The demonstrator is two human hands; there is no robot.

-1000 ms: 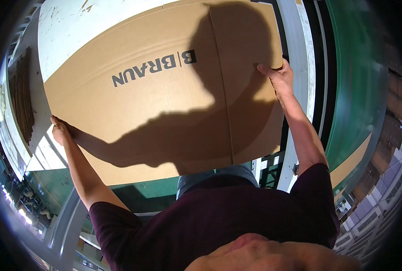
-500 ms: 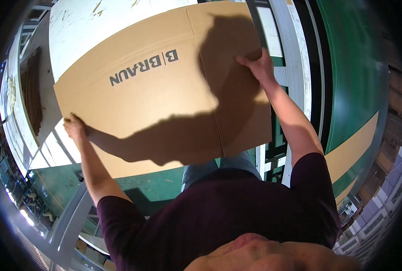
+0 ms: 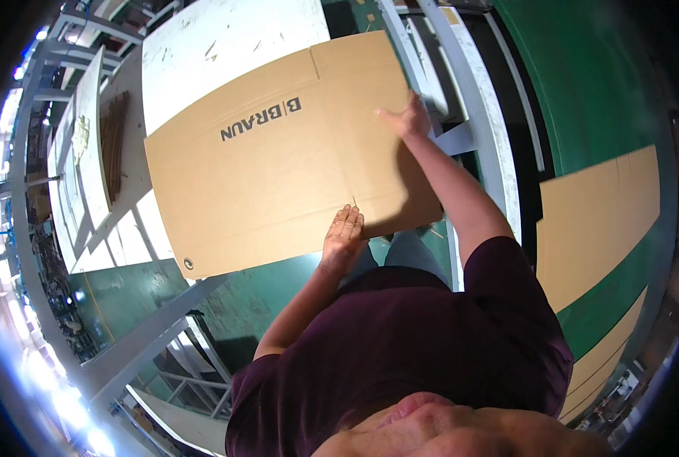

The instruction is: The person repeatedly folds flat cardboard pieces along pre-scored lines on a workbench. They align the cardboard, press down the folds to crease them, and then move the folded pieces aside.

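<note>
A large brown cardboard sheet (image 3: 263,175) with dark print lies in front of me, slots cut into its near and far edges. My right hand (image 3: 408,119) holds its right edge, thumb stretched over the top face and the other fingers mostly hidden at the edge. Close to the near slot, my left hand (image 3: 344,234) rests on the near edge, fingers together and laid flat on the board. Where its thumb is cannot be made out.
Beyond the sheet is a white, scuffed tabletop (image 3: 195,46). A grey metal frame rail (image 3: 480,99) runs along the right. Further right, more cardboard (image 3: 598,221) lies on a green surface (image 3: 576,84). At left, a stack of brown sheets (image 3: 114,145) stands by a white panel.
My left hand has left the sheet's left corner and moved right to the near edge. My right hand stays at the right edge. The shadow over the board has shrunk toward its right side.
</note>
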